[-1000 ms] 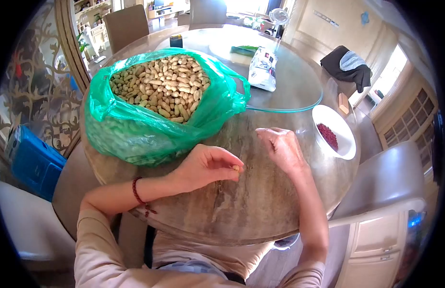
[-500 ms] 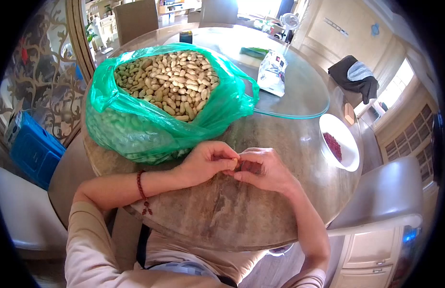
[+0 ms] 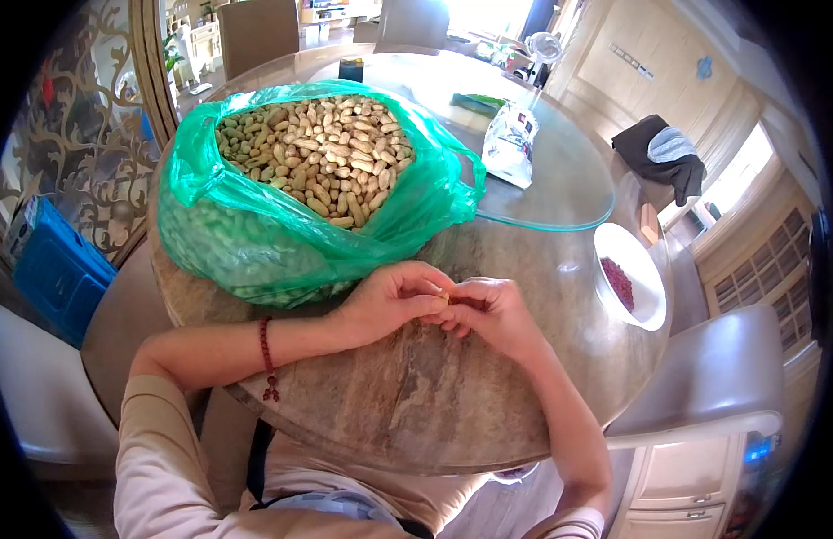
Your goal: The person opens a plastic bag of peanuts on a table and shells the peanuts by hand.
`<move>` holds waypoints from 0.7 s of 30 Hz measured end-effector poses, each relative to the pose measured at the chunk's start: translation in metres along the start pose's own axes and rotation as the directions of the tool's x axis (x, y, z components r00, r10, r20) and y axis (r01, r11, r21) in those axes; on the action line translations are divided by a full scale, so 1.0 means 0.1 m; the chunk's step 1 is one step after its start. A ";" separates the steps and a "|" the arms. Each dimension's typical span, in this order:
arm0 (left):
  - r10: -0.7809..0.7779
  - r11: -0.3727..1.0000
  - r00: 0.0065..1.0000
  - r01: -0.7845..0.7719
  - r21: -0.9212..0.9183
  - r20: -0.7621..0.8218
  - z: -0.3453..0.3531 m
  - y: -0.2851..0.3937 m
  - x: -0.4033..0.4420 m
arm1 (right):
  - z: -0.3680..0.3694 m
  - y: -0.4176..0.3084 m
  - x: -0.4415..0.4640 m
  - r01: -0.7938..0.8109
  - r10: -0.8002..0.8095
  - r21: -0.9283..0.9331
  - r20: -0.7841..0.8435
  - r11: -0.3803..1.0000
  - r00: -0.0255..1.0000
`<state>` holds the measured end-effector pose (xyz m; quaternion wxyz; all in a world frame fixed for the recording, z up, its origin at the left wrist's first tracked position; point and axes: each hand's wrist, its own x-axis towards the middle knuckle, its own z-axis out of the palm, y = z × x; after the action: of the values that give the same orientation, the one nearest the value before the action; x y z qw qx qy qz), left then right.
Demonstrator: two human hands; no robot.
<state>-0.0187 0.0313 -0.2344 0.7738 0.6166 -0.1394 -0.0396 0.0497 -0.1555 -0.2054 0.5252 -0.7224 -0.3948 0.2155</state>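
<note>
My left hand (image 3: 389,304), with a red bead bracelet on its wrist, pinches a small tan peanut (image 3: 444,296) between thumb and fingertips. The fingertips of my right hand (image 3: 496,312) close on the same peanut from the other side. Most of the nut is hidden by the fingers, so I cannot tell how far its shell is split. Both hands are just above the table's near part. Right behind them stands an open green plastic bag (image 3: 255,238) heaped with unshelled peanuts (image 3: 331,157).
On the right of the round table (image 3: 470,395) stands a white bowl (image 3: 650,301) with reddish kernels (image 3: 617,283). A glass turntable (image 3: 569,193) carries a white packet (image 3: 510,148) and a green packet (image 3: 477,103). A dark jar (image 3: 351,69) is at the back. Chairs flank the table.
My right hand's fingers have turned in to meet the peanut at my left fingertips. The reddish kernels seen earlier in my right hand are now hidden from view. My left hand has barely moved.
</note>
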 end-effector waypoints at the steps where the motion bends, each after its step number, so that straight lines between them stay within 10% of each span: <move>1: 0.019 0.999 1.000 -0.019 -0.031 -0.013 0.01 0.01 0.00 | -0.03 0.00 0.00 -0.031 0.031 0.027 -0.004 0.999 1.000; 21: 0.019 0.994 0.998 -0.012 0.111 -0.062 0.02 0.06 -0.05 | 0.01 -0.05 -0.02 -0.064 0.075 0.151 -0.069 0.986 0.995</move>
<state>-0.0245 0.0317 -0.2292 0.7427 0.6585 -0.1215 -0.0064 0.0460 -0.1553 -0.2010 0.5840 -0.7023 -0.3322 0.2354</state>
